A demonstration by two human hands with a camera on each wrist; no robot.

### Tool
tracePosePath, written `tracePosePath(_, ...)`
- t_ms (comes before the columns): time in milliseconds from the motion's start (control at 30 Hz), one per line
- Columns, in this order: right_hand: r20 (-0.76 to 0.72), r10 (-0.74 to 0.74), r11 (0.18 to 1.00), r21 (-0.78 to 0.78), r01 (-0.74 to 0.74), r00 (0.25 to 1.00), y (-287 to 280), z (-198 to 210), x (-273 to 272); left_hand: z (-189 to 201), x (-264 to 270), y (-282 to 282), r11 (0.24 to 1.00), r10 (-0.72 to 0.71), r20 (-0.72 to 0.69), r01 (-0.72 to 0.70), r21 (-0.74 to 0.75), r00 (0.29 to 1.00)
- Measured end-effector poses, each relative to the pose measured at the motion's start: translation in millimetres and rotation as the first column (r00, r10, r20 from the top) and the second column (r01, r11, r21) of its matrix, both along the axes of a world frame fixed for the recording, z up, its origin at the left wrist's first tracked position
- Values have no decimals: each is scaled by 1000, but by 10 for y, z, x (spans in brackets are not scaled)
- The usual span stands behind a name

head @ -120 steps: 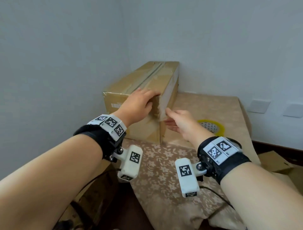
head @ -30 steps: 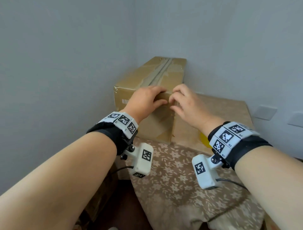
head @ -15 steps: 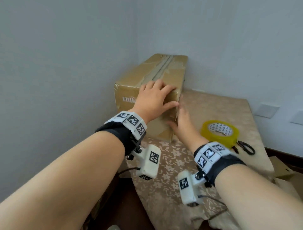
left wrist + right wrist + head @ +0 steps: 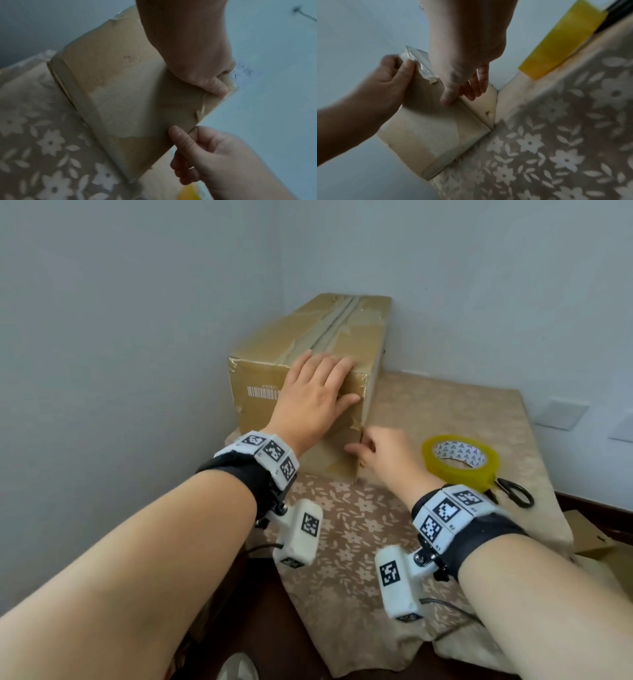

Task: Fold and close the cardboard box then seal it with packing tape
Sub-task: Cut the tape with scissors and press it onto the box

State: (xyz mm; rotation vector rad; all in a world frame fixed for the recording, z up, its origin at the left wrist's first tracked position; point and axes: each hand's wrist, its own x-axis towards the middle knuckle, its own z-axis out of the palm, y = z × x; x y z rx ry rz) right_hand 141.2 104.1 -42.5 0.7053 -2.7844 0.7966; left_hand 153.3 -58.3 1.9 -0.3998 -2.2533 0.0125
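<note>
The brown cardboard box point(image 4: 308, 337) lies closed in the corner, old tape along its top seam. My left hand point(image 4: 339, 378) lies over the near top right corner, fingers flat on the top and thumb pressed on the front face point(image 4: 214, 86). Crumpled clear tape sticks up beside that thumb in the right wrist view. My right hand point(image 4: 363, 445) holds the box's lower right vertical edge, thumb point(image 4: 447, 100) on the front and fingers round the side. The yellow tape roll point(image 4: 460, 460) lies flat on the table right of the box.
Black scissors point(image 4: 515, 491) lie just right of the tape roll. A floral cloth point(image 4: 342, 542) covers the table. Walls stand close on the left and behind the box. A loose cardboard piece point(image 4: 589, 539) sits low beyond the table's right edge.
My right hand has dropped from the box's top front edge to its lower right edge. The left hand's fingers have slid up flat onto the top.
</note>
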Motion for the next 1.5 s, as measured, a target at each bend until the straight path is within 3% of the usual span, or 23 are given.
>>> tracePosePath(67, -19, -21, 998, 53, 22, 1000, 16, -88, 48, -153, 10, -12, 994, 57, -60, -62, -87, 997)
tracePosePath(200, -156, 30, 969, -238, -68, 987, 74, 81, 107, -368, 92, -123, 975, 44, -33, -50, -216, 998)
tracePosePath(267, -208, 29, 950, -299, -92, 978, 60, 216, 38, -511, 145, -217, 949, 25, -3, -25, -313, 1000)
tracePosePath(367, -156, 49, 975, -206, -81, 987, -8, 276, -17, -645, 224, -349, 906, -63, 65, 84, -414, 996)
tracePosePath(467, -71, 41, 994, -97, -48, 997, -2, 228, 44, -486, 311, -447, 859, -234, 113, 260, -441, 966)
tracePosePath(567, -24, 9, 990, -142, -12, 1000, 53, 248, 134, -112, 368, -480, 949, -195, -65, 172, -263, 979)
tracePosePath(633, 93, -8, 914, -402, 45, 996, 16, 391, 155, 168, 358, -464, 989, 71, -125, -54, 134, 990)
tracePosePath(700, 284, 29, 774, -613, 158, 958, -88, 603, 111, 395, 297, -510, 807, 265, 99, -277, 522, 959)
tracePosePath(733, 377, 48, 729, -647, 225, 925, -142, 718, 83, 464, 266, -558, 666, 248, 243, -347, 661, 938)
tracePosePath(767, 452, 60, 723, -635, 274, 890, -193, 817, 67, 492, 231, -619, 508, 142, 364, -383, 772, 921)
tracePosePath(833, 534, 65, 791, -543, 283, 843, -284, 888, 56, 432, 199, -725, 191, -163, 453, -423, 886, 876)
tracePosePath(867, 538, 40, 834, -482, 268, 842, -313, 853, 49, 371, 217, -749, 104, -246, 446, -435, 895, 860)
tracePosePath(933, 479, -34, 874, -412, 259, 877, -321, 717, 23, 287, 259, -739, 59, -279, 397, -397, 916, 874)
tracePosePath(1000, 436, -40, 814, -507, 282, 899, -268, 654, 42, 356, 293, -686, 96, -249, 309, -294, 951, 918)
tracePosePath(1067, 439, 69, 709, -653, 266, 896, -192, 664, 89, 565, 348, -594, 185, -226, 210, -169, 968, 951)
tracePosePath(1100, 434, 133, 659, -710, 248, 891, -152, 668, 128, 703, 382, -533, 268, -215, 169, -109, 957, 962)
tracePosePath(1167, 422, 262, 548, -805, 226, 868, -73, 655, 196, 973, 416, -408, 539, -129, 124, -35, 842, 984)
tracePosePath(1233, 450, 401, 432, -861, 268, 798, -29, 587, 249, 1196, 420, -260, 828, 22, 74, -59, 557, 997)
tracePosePath(1267, 473, 456, 397, -867, 303, 754, -15, 523, 281, 1248, 415, -173, 907, 78, 59, -96, 411, 995)
tracePosePath(1333, 529, 499, 347, -847, 402, 686, 37, 358, 326, 1258, 418, -15, 962, 104, 116, -129, 239, 988)
tracePosePath(1400, 617, 462, 341, -787, 514, 637, 141, 219, 344, 1104, 394, 81, 986, 23, 210, -58, 159, 977)
tracePosePath(1433, 672, 422, 392, -740, 546, 608, 205, 164, 345, 991, 378, 128, 993, -21, 251, -8, 114, 968)
tracePosePath(1500, 789, 251, 607, -579, 544, 560, 326, 147, 336, 789, 364, 235, 998, -71, 317, 66, 25, 946)
